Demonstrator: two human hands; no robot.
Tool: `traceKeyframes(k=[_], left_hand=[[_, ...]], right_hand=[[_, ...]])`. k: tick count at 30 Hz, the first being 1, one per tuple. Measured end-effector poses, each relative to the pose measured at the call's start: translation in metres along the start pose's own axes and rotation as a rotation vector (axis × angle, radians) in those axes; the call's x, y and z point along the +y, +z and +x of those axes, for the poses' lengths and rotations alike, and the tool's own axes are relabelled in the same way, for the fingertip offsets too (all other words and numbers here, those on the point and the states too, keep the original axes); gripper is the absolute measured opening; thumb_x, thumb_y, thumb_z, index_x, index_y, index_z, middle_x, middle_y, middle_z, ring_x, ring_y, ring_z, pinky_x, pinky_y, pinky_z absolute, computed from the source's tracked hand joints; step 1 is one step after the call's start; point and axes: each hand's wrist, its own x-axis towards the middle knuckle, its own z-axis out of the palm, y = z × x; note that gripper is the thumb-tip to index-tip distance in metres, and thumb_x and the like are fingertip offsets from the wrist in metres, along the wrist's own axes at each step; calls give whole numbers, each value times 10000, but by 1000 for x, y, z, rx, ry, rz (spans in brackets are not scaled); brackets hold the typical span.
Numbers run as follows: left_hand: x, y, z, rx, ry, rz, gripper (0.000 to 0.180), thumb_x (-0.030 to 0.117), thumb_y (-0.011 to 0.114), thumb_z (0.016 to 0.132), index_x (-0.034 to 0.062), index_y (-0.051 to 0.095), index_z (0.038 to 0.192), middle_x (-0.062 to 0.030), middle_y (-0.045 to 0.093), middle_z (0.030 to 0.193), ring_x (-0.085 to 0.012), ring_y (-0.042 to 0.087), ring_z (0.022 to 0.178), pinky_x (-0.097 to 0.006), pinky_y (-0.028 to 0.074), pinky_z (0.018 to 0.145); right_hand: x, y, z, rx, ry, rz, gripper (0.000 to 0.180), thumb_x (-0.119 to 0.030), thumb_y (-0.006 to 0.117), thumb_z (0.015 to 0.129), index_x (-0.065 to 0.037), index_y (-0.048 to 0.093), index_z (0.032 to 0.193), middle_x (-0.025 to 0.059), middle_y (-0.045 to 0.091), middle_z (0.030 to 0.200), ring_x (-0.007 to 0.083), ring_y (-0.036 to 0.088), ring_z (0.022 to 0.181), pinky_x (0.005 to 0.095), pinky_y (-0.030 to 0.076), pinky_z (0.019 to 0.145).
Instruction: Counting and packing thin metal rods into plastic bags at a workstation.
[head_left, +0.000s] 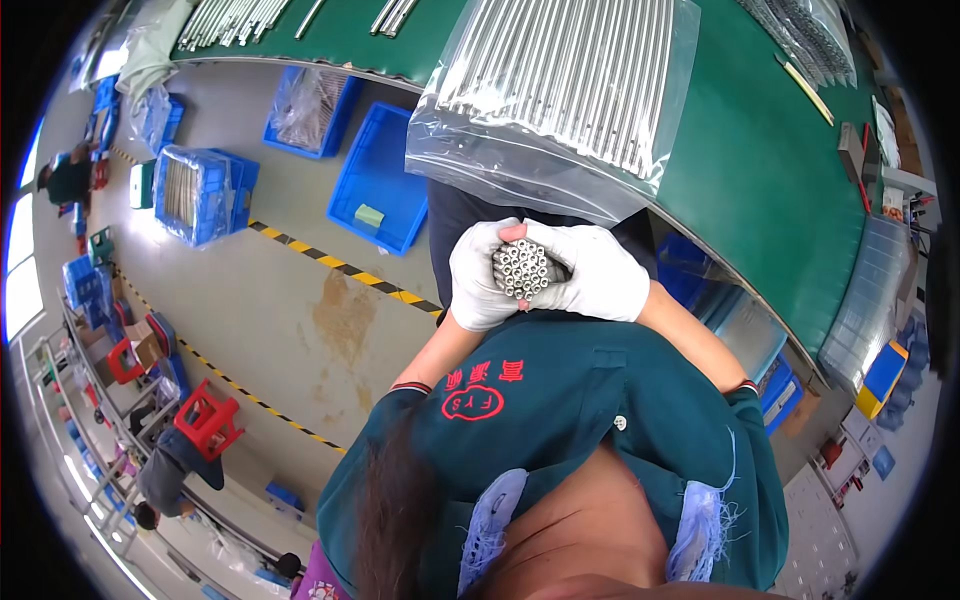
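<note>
Reader: Head view. What state is your grip in?

Legend: Your left grip (474, 280) curls around one side of a bundle of tubes (521, 270), and your right grip (605, 275) cups the other. Both are gloved in white and pinch the bundle between them; bare fingertips show at its upper and lower edges, and a small dark gap lies on the right grip's side.

Reader: Where exactly is your bundle?

Legend: It is in front of your dark green shirt (570, 370), short of the near edge of the green desk (750, 180). The hollow, silvery ends face up toward you; the tubes' length is hidden below.

Reader: And around your work?

Legend: Just beyond your grips, a clear bag (500, 155) lies on the desk, its end drooping over the edge, with shiny rods (560, 80) side by side inside. Loose rods (230, 20) rest at the desk's far left, and a thin yellow tool (808, 90) lies to the right. On the floor (270, 300) to your left, a blue bin (347, 175) contains a pale green piece (369, 215).
</note>
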Motion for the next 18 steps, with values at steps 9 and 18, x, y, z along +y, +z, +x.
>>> traceKeyframes(k=[9,18], left_hand=[[9,4,10,-169,32,250,660,235,846,462,84,566,1041,-71,606,863,-300,598,775,-386,467,708],[20,10,10,-63,184,378,591,120,809,484,78,564,1021,-85,604,903,-292,592,830,-376,455,761]], right_hand=[[15,6,-10,44,-18,43,640,-410,738,717,-164,478,1247,133,636,958,342,615,859,397,475,744],[9,10,-14,69,101,164,632,-265,814,676,-109,492,1196,114,655,966,295,647,879,316,480,782]])
